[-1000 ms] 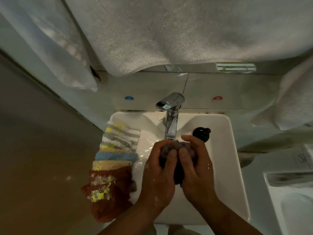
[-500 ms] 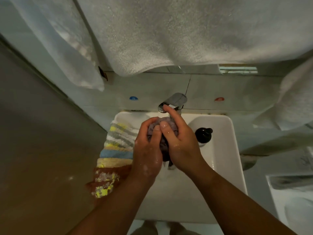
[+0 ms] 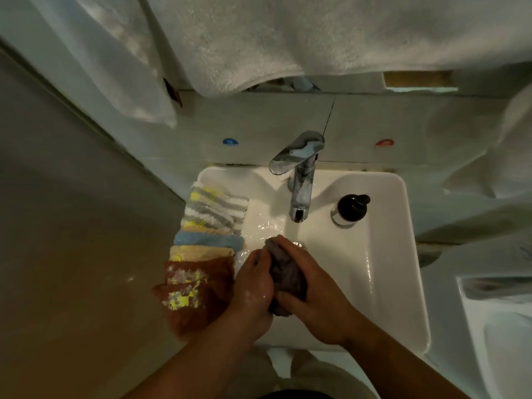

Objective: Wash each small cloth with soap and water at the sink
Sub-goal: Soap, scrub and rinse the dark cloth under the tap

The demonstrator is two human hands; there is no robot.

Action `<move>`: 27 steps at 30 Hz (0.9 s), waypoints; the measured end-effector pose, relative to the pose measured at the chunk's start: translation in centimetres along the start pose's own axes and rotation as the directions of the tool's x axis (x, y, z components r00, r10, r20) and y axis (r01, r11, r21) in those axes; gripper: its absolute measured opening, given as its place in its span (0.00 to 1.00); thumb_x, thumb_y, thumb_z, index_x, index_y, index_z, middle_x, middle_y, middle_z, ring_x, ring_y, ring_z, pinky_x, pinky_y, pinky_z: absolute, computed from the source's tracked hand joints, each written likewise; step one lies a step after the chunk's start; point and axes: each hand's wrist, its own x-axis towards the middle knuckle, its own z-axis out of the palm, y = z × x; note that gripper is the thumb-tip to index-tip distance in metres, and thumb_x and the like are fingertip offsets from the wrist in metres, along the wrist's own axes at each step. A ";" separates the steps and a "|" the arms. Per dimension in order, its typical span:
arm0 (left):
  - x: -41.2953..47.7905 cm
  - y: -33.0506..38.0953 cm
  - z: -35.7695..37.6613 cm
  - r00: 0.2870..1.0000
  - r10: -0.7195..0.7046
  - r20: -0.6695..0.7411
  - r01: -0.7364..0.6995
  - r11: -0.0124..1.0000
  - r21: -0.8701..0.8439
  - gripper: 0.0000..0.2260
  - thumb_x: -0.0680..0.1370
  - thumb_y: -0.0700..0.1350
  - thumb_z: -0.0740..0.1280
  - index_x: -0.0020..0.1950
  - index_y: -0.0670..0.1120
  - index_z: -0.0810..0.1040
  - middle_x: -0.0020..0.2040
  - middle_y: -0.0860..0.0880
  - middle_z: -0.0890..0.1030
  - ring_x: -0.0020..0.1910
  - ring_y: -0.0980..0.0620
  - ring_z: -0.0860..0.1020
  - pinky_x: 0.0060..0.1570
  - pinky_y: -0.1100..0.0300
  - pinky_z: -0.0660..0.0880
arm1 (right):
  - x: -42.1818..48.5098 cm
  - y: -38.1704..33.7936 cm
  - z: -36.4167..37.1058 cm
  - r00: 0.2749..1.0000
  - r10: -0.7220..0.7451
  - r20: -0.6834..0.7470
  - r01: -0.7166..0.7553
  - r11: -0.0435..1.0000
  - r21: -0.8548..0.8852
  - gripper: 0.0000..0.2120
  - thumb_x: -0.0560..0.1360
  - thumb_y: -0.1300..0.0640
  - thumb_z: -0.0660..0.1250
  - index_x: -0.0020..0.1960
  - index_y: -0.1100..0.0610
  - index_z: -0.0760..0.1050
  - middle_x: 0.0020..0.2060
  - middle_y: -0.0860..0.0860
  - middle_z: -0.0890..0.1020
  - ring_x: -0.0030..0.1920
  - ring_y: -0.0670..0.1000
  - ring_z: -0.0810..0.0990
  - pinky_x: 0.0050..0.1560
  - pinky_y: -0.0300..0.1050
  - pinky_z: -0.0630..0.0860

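Cloth: a grey-purple cloth (image 3: pixel 286 273) is bunched into a wet wad over the middle of the basin, squeezed between both hands, its far tip poking out towards the spout.
Left hand: the left hand (image 3: pixel 253 286) grips the wad's left side with curled fingers; its back shines wet with small soap flecks.
Right hand: the right hand (image 3: pixel 315 286) wraps its fingers over the wad's right side, the thumb hooked under the near end, so it grips the same cloth.
Water: a thin stream (image 3: pixel 292 230) falls from the spout and lands just at the far tip of the wad; ripples spread on the basin floor to the left.
Faucet: a chrome faucet (image 3: pixel 302 180) stands at the far rim, its lever pointing far and left.
Sink: the white rectangular sink (image 3: pixel 403 226) has wet, glossy walls.
Soap bottle: a soap bottle (image 3: pixel 349 208) with a black pump top stands on the far right ledge, right of the faucet.
Waiting cloths: along the left rim lie, far to near, a striped cloth (image 3: pixel 216 207), a blue cloth (image 3: pixel 208 240), a pale yellow cloth (image 3: pixel 198 253) and a brown patterned cloth (image 3: pixel 195 292), overlapping; the brown one hangs over the edge.
Wall: a blue dot (image 3: pixel 230 141) and a red dot (image 3: pixel 384 143) sit on the tiles either side of the faucet.
Towels: white towels (image 3: pixel 288 38) hang above the far wall.
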 end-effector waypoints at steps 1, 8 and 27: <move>0.4 -0.6 0.0 0.996 -0.085 0.007 0.085 0.996 -0.041 0.15 0.85 0.53 0.58 0.58 0.49 0.82 0.50 0.47 0.87 0.48 0.45 0.86 0.44 0.48 0.82 | 0.0 0.7 0.0 1.000 0.015 -0.004 -0.015 0.999 -0.032 0.39 0.75 0.61 0.73 0.78 0.40 0.58 0.73 0.33 0.67 0.73 0.36 0.66 0.73 0.39 0.67; 1.0 -2.9 -0.2 0.967 0.078 0.243 -0.071 0.997 -0.036 0.14 0.80 0.55 0.65 0.63 0.51 0.80 0.56 0.46 0.85 0.53 0.47 0.85 0.51 0.47 0.81 | 0.2 2.8 0.6 0.942 0.102 -0.320 -0.099 0.995 0.025 0.17 0.80 0.58 0.69 0.61 0.38 0.78 0.53 0.39 0.83 0.52 0.43 0.83 0.53 0.48 0.83; 5.1 -4.5 1.9 0.891 0.451 0.061 -0.406 0.726 0.556 0.20 0.83 0.58 0.54 0.46 0.49 0.80 0.42 0.50 0.83 0.44 0.50 0.82 0.51 0.45 0.79 | 3.6 5.4 1.9 0.891 0.027 -0.453 -0.106 0.983 -0.149 0.25 0.83 0.42 0.48 0.50 0.56 0.78 0.39 0.46 0.82 0.39 0.44 0.81 0.42 0.39 0.76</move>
